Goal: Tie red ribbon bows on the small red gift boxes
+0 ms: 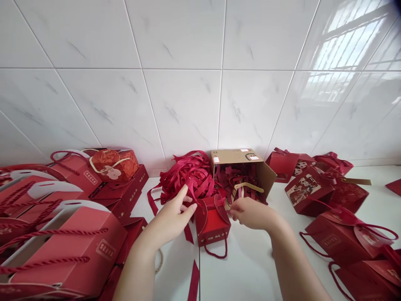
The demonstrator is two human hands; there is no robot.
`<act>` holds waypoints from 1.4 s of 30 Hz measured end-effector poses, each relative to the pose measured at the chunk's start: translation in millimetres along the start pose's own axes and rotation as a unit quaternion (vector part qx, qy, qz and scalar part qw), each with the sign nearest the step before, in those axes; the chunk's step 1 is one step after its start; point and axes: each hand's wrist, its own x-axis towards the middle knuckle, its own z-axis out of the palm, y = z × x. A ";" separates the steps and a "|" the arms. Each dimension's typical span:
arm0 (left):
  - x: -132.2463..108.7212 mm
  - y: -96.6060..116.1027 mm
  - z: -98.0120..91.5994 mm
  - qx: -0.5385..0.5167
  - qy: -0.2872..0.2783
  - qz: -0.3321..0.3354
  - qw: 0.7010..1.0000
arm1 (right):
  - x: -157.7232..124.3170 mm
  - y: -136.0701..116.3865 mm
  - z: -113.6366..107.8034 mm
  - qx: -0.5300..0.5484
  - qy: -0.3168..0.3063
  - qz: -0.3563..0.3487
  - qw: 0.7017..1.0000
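Note:
A small red gift box (213, 223) with a dark red cord handle stands on the white table in front of me. My left hand (177, 215) is at its left edge, thumb and fingers apart beside a strand of red ribbon. On the other side, my right hand (250, 213) is closed, its curled fingertips close to the box's right edge. Whatever those fingers may pinch is hidden. Behind the box lies a tangled heap of red ribbons (189, 175). A cardboard carton (267, 175), open towards me, holds dark red strips and a gold-coloured one.
Several red boxes with rope handles (72, 246) crowd the left side, with an orange-red patterned box (114, 165) behind them. More red gift boxes (338, 238) line the right. A loose ribbon (194, 282) lies near the front. The tiled wall (184, 108) closes off the back.

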 end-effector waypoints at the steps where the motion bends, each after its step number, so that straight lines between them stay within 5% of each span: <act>1: 0.7 0.0 0.4 -0.010 0.006 -0.004 1.000 | 0.3 0.4 0.9 -0.012 -0.033 -0.022 0.999; 3: 2.5 -0.9 2.0 -0.048 0.018 -0.003 0.999 | 0.2 0.7 2.2 -0.018 -0.071 -0.074 0.995; 14: 4.8 13.9 5.4 -0.226 0.087 0.046 0.969 | -4.8 -6.4 -1.6 0.097 -0.010 -0.104 0.990; 19: 0.8 21.1 0.1 -0.256 0.145 0.072 0.953 | -6.1 -22.0 3.0 0.324 0.061 -0.190 0.925; 24: -1.9 23.5 -3.3 -0.263 0.233 0.077 0.933 | -4.3 -28.8 0.4 0.449 0.091 -0.164 0.874; 27: -2.4 21.6 -4.8 -0.299 0.237 0.076 0.921 | -4.3 -25.8 -4.0 0.502 0.128 -0.160 0.840; 30: -1.8 19.9 -6.6 -0.406 0.178 0.098 0.891 | -5.2 -23.1 -5.9 0.541 0.159 -0.168 0.809; 34: 1.7 18.3 -10.8 -0.546 0.113 0.096 0.825 | -6.8 -22.6 -7.0 0.540 0.174 -0.167 0.806; 38: 6.3 14.3 -17.3 -0.606 0.184 0.080 0.770 | -9.5 -20.7 -11.4 0.551 0.217 -0.163 0.789; 42: 7.4 10.7 -24.0 -0.615 0.241 0.080 0.746 | -13.6 -17.8 -16.5 0.561 0.252 -0.173 0.769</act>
